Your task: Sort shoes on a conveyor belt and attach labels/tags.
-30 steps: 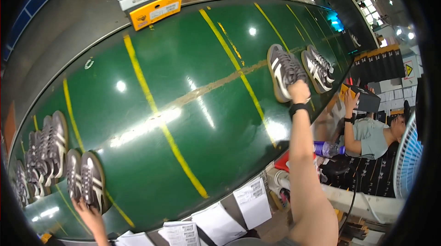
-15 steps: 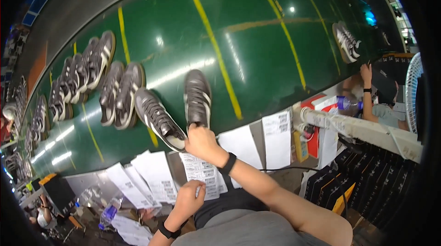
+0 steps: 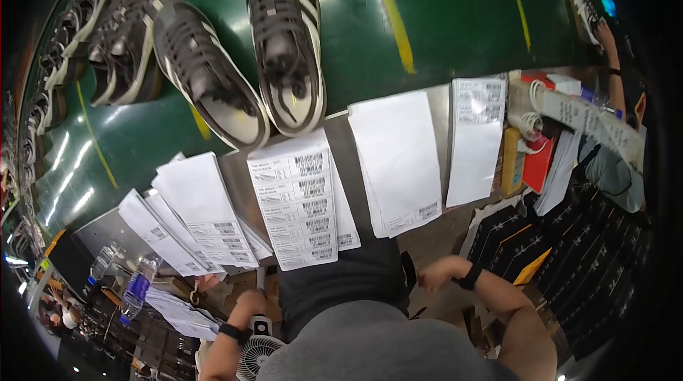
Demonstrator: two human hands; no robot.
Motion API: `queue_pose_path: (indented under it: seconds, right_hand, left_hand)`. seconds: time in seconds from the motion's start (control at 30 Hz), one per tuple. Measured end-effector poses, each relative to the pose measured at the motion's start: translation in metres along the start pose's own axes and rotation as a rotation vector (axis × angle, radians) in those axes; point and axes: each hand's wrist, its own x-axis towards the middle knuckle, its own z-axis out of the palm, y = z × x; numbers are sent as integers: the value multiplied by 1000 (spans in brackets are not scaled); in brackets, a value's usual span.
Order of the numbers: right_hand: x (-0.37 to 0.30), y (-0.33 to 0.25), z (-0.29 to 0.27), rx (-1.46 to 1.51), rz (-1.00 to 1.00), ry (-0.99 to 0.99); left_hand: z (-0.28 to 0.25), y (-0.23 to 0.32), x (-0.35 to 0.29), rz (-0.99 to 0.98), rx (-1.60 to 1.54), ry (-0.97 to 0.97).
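Away from smooth, round-toed shoes, left hand and right hand have unclear grip.

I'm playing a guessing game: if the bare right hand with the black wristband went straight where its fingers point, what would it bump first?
Probably the side of the dark cloth trousers: the right hand points left, toward them. Depth is unclear, so it might pass in front or behind.

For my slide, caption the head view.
Dark shoes on a green belt, label sheets along its edge, left hand and right hand low.
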Motion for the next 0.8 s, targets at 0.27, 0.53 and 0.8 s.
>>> queue_pose_path:
  seconds: [0.27,0.53,0.8]
  right_hand:
    - [68,52,-75,-153,287,959]
    - [100,47,-142,265,23,1118]
    - [81,168,12,88,5,1085]
  left_hand:
    - [59,-29,127,-116,-973,305]
    - [58,-3,200,43,-1494,207]
    - [-9,44,230,58,-1257,209]
